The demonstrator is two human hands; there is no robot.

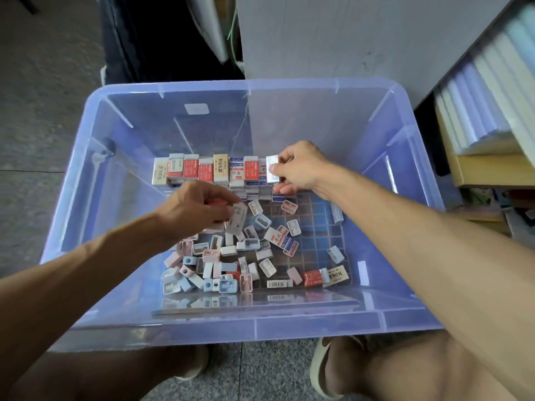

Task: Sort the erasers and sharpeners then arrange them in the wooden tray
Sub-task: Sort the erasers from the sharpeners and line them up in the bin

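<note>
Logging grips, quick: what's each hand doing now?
Left hand: pinches an eraser.
Right hand: pinches a silver eraser at the row's end.

— Any lettering you can actually read?

— Little. The cream-sleeved eraser lying near the front of the bin carries the word "ERASER" at its lower edge; the large characters above it are too blurred to make out.

— And the stacked row at the back?

— One red-and-white eraser shows "2B" on its white end. The other sleeves bear print I cannot read.

— Anything else?

— A white eraser shows a barcode, its digits too small to tell.
</note>
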